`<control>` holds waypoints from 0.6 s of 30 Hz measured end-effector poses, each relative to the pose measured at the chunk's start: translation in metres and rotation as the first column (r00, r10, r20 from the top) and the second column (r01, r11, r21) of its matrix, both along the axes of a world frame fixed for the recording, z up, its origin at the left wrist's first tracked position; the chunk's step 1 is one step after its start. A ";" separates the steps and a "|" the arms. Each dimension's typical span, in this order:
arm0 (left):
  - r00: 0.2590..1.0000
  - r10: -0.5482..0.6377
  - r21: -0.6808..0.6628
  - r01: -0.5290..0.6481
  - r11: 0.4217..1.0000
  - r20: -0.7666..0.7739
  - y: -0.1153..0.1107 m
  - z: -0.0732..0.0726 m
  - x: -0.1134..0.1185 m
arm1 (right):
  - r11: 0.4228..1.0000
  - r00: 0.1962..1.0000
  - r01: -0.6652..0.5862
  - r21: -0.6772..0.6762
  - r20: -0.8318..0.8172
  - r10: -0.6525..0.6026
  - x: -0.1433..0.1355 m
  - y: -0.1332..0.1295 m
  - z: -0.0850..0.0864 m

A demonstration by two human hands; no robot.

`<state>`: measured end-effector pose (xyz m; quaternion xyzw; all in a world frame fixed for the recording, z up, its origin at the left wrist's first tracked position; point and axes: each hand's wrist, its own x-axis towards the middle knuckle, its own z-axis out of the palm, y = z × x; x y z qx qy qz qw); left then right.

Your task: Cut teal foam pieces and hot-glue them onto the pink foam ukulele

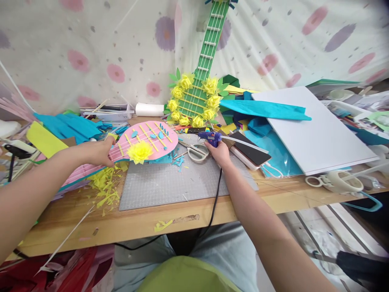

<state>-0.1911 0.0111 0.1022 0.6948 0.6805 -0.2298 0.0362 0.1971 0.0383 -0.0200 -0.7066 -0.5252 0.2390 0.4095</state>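
Pink paper guitar (142,140) with yellow flower, left of frame centre over grey cutting mat (170,182), left hand (97,152) gripping its neck, right hand (219,152) clenched on blue glue gun (211,138) at centre, scissors (196,152) just beside, green paper guitar (200,81) propped behind at upper centre, white board (316,129) at right

The left hand (99,152) grips the neck of a pink paper guitar (146,140) that bears a yellow paper flower (139,152), its body lying over the far left corner of a grey cutting mat (170,182). The right hand (219,153) holds a blue glue gun (211,138), nozzle pointing left, just beside white-handled scissors (197,152). Farther back stands a green paper guitar (199,81) ringed with yellow flowers; a white board (316,129) lies at right
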 end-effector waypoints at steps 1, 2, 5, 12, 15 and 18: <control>1.000 -0.010 -0.014 0.010 1.000 -0.002 -0.002 0.001 0.005 | 1.000 1.000 0.000 0.001 -0.002 0.000 0.000 0.000 0.000; 1.000 -0.016 -0.025 0.016 1.000 0.003 -0.004 0.001 0.009 | 1.000 1.000 0.000 -0.001 -0.002 0.000 0.000 0.000 0.000; 0.999 0.017 -0.053 -0.015 0.998 0.042 -0.010 -0.003 0.015 | 1.000 1.000 -0.010 -0.005 -0.001 0.010 -0.001 0.000 0.001; 0.975 0.071 -0.061 -0.059 0.996 0.212 -0.025 -0.023 0.010 | 1.000 1.000 -0.010 -0.002 0.021 0.010 -0.003 0.003 -0.002; 0.967 0.068 -0.088 -0.047 0.995 0.246 -0.025 -0.026 0.004 | 1.000 1.000 -0.004 0.012 0.016 0.004 -0.003 0.002 -0.002; 0.957 0.054 -0.086 -0.030 0.996 0.286 -0.013 -0.020 -0.005 | 1.000 1.000 -0.005 0.006 0.002 0.005 -0.004 0.002 -0.001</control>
